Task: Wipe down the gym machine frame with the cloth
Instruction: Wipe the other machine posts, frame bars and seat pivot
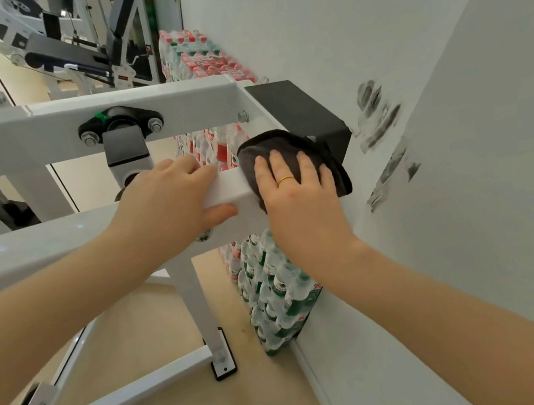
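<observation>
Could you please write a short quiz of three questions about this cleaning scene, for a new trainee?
1. True or false: the right hand presses the dark cloth against the end of the white frame bar.
2. What does the left hand do?
A. holds a spray bottle
B. grips the frame bar beside the cloth
C. hangs free
3. Fill in: packs of water ______ are stacked along the wall.

Key:
1. True. The fingers lie flat on the cloth.
2. B. The fingers curl over the bar's top, and the thumb is below.
3. bottles
</observation>
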`<state>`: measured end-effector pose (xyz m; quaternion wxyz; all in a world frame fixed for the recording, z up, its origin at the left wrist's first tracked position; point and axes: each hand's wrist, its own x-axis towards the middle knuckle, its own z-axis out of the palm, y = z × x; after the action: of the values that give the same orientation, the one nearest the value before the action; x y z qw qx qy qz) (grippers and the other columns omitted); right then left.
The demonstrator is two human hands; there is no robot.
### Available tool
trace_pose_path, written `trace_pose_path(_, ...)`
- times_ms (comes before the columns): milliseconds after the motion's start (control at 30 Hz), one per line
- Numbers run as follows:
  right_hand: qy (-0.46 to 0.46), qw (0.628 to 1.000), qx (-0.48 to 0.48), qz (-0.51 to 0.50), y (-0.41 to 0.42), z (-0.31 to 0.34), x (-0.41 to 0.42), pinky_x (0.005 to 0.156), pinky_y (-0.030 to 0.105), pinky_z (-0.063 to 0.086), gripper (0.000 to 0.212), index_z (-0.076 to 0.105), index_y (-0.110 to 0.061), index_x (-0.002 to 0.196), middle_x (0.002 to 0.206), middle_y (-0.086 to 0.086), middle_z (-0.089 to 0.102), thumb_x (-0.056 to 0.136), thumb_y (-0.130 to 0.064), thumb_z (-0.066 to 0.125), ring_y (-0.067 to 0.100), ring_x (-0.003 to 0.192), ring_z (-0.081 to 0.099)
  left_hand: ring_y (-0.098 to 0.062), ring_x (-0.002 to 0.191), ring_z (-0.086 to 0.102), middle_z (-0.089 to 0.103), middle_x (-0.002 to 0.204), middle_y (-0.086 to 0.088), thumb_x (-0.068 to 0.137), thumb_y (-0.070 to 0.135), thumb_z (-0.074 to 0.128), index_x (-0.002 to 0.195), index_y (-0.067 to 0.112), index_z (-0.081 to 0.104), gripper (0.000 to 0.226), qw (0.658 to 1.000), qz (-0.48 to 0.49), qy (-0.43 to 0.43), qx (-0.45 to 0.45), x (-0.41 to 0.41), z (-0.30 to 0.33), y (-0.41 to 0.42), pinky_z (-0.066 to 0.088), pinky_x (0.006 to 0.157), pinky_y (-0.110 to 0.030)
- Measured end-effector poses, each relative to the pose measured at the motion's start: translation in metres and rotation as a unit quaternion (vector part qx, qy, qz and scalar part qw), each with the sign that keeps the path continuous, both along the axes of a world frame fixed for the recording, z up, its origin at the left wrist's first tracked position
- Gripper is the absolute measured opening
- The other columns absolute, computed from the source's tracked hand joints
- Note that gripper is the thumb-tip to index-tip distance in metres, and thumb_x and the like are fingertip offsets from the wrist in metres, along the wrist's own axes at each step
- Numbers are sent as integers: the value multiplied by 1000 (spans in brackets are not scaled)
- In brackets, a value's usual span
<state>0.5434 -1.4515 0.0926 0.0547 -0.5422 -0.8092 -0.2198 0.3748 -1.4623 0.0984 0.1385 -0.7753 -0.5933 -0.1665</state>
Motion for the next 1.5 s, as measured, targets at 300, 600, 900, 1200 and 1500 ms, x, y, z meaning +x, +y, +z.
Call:
trace_pose_path(300,135,963,-118,200,27,12,35,103,40,37,56,50,-7,133,135,10,53,90,-37,30,26,126,48,-32,81,69,65,114,-16,71,9,67,118,-3,57,50,980,-198,18,14,11,0,12,58,57,-40)
trace_pose_path(600,126,935,-314,102,81,45,37,118,40,-3,51,26,-25,147,156,-8,17,100,-45,24,8,144,4,-34,80,70,67,110,-16,69,8,76,113,8,65,45,975,-218,33,29,4,-2,15,56,55,-42)
trace_pose_path(900,102,975,-38,195,46,0,27,109,44,25,59,51,-14,133,133,7,55,91,-48,27,30,125,48,-21,129,39,39,144,3,80,43,62,141,22,36,70,993,-79,-25,-83,-15,15,1,38,102,-38)
trace_pose_path(1200,142,953,79,257,25,-28,-28,101,48,38,55,60,-16,125,124,7,62,96,-49,26,32,114,57,-23,110,47,51,121,-1,75,56,62,133,22,41,71,987,12,68,-146,-38,21,-19,41,88,-36)
trace_pose_path(1500,340,923,178,30,40,-48,-4,103,47,33,48,63,-8,117,125,10,60,95,-37,31,34,120,49,-33,64,64,67,82,-14,44,28,88,101,1,65,67,989,-112,95,-24,-64,3,-23,49,44,-36)
